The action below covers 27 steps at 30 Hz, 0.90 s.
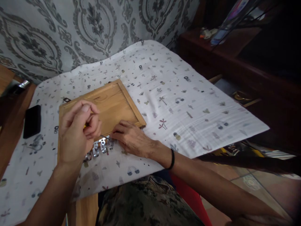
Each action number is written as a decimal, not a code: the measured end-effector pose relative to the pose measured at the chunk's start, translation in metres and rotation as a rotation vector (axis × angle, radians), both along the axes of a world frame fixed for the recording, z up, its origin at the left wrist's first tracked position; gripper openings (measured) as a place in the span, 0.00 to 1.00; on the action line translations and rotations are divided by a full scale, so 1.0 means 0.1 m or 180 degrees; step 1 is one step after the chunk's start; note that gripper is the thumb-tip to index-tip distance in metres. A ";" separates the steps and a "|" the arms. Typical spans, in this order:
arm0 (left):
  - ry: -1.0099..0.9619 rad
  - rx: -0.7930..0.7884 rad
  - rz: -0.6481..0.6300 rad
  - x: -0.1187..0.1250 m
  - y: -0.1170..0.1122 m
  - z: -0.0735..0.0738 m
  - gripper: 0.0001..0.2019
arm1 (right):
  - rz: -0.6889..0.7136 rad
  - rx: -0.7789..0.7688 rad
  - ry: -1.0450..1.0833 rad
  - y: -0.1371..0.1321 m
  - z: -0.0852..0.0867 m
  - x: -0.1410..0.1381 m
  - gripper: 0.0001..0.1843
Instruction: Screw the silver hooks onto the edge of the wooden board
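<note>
A shallow wooden tray point(113, 100) lies on a white printed cloth point(178, 103) over the table. A strip of small metal brackets point(98, 150) runs along the tray's near edge. My left hand point(76, 131) hovers over the tray's near left part, fingers curled in a pinch round something small with a bit of yellow showing; a thin metal tip sticks out toward the brackets. My right hand point(130, 138) rests palm down on the cloth at the tray's near right corner, its fingertips pressed against the right end of the bracket strip. A black band circles my right wrist.
A black rectangular object point(32, 121) lies at the cloth's left edge. Patterned grey fabric point(94, 28) hangs behind the table. Dark wooden furniture point(235, 62) with clutter stands at the right. The tiled floor point(254, 185) shows at the lower right.
</note>
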<state>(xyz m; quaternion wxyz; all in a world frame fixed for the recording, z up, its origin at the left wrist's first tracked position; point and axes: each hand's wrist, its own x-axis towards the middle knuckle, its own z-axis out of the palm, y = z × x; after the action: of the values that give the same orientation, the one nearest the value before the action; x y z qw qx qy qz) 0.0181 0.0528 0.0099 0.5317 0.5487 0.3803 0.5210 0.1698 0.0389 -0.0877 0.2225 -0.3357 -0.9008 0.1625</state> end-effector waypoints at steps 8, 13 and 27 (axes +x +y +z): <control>0.0087 0.0324 -0.0498 -0.02 -0.15 -0.05 0.09 | 0.0010 0.0032 0.0131 -0.01 -0.03 0.01 0.11; 0.0071 0.0265 -0.0146 -0.09 -0.13 -0.06 0.11 | -0.0036 0.0071 0.0053 0.00 -0.05 0.00 0.13; -0.0268 0.0107 0.0882 -0.08 -0.16 0.09 0.17 | -0.0024 0.0033 0.0080 0.00 -0.05 0.00 0.13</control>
<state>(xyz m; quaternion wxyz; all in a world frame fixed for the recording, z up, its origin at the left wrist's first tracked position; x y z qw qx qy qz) 0.0101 0.0364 0.0188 0.4609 0.4775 0.4210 0.6183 0.1694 0.0394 -0.0931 0.2362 -0.3359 -0.8975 0.1611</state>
